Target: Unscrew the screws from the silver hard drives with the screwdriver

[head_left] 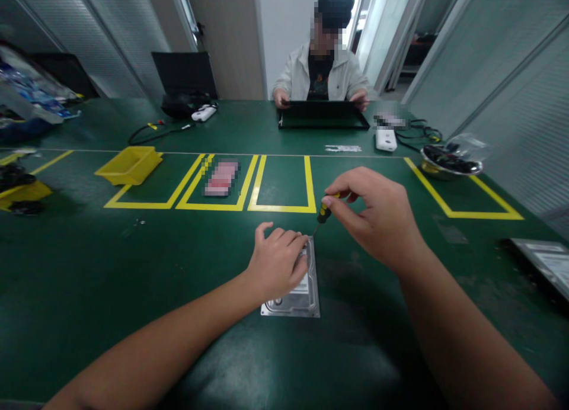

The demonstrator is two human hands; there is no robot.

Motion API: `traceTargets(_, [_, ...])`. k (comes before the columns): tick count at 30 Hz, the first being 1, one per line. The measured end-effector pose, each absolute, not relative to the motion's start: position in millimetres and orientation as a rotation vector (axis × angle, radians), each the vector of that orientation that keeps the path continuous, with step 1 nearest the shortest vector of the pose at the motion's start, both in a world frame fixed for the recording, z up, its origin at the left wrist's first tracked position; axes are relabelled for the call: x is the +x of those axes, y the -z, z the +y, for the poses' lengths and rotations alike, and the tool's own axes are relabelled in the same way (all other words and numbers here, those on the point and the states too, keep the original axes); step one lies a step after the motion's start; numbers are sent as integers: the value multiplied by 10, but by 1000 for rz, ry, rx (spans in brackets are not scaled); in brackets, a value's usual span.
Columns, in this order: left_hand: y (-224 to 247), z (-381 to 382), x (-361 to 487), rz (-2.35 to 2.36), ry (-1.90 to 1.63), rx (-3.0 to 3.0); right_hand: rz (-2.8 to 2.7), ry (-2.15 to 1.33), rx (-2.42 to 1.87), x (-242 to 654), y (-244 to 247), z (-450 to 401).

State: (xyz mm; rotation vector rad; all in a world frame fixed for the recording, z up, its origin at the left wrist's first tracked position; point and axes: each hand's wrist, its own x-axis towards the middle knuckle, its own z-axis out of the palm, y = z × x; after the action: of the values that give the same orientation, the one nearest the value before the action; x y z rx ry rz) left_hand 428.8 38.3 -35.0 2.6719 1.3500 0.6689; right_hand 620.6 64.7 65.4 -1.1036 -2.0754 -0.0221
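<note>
A silver hard drive [311, 291] lies on the green table, with a white label partly covered by my left hand [280, 262]. The fingers of that hand are bent over the drive's upper part and hold it against the table; the little finger sticks up. Between the thumb and fingertips of my right hand [368, 214] is a small black and yellow screwdriver [324, 211]. Its thin shaft slants down to the drive's far right corner. Whether the tip sits in a screw is too small to tell.
Yellow tape frames [282, 208] mark the table, a pink blurred item [222, 179] inside one. Around stand a yellow bin [131, 166], a metal bowl [451, 164] of dark parts and another drive [542, 262]. Opposite, a person [293, 72] holds a black tray [323, 117].
</note>
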Motion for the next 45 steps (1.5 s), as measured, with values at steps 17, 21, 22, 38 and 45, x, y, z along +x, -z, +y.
traceTargets(17, [352, 381, 4289, 1350, -666, 2665, -2126, -18, -1070, 6215, -685, 641])
traceTargets(21, [351, 383, 4284, 1343, -665, 2662, -2164, -8, -1030, 6251, -679, 648])
traceTargets(22, [349, 383, 4284, 1341, -669, 2661, -2170, -5, -1022, 6262, -675, 650])
traceTargets(38, [332, 375, 4288, 1332, -686, 2663, -2190, -123, -1043, 6288, -705, 628])
traceTargets(45, [341, 379, 4288, 1336, -678, 2663, -2197, -134, -1013, 6298, -693, 639])
